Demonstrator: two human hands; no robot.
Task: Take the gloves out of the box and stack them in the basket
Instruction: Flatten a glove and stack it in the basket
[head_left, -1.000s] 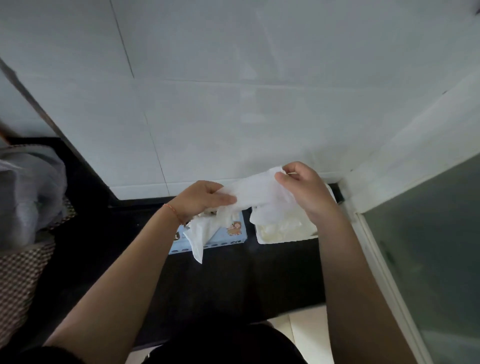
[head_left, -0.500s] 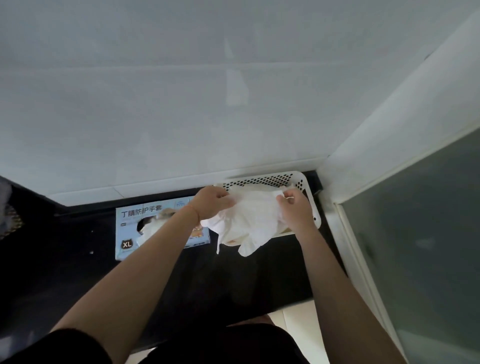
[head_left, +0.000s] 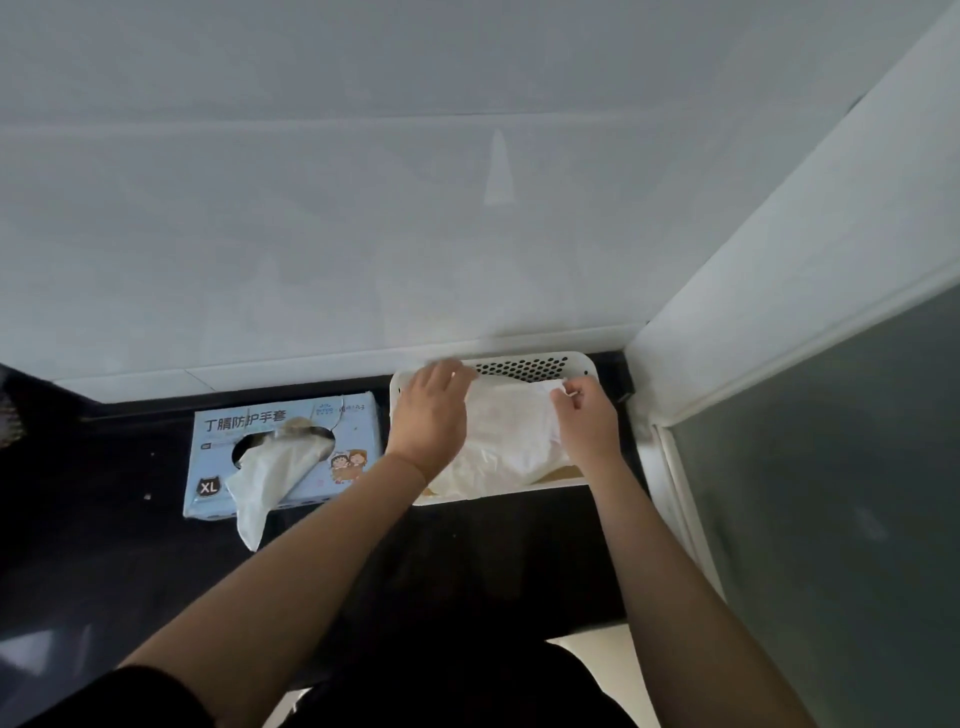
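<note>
**Glove stacking: one more going onto the pile, box nowhere near empty**

Nearest the camera, both forearms are reaching out over the dark surface (head_left: 467, 561), and nothing is lying on it between the arms. Just past that, the left hand (head_left: 428, 415) and the right hand (head_left: 587, 423) are both sitting over the white basket (head_left: 519, 364), a little apart from each other with the top glove (head_left: 511, 431) spread between them. The left hand is lying palm-down with fingers loosely spread on the glove's left edge, so it's pressing, not gripping. The right hand is pinching the far right corner of the same glove between fingertips (head_left: 563, 397). Looks to me like they're flattening it onto the stack.

Under the hands there's already a layered white pile of gloves filling most of the basket, so I'd say several are done. Can't count them, the layers blur together.

Off to the left of the left hand, the blue glove box (head_left: 348, 415) is lying flat on the surface, just beside the basket. One glove (head_left: 265, 478) is hanging out of its opening and draping over the near edge, ready for the next pull. How many are left inside, no way to tell.

Beyond the hands, the basket's perforated back wall is up against the white tiled wall (head_left: 363, 208).
</note>
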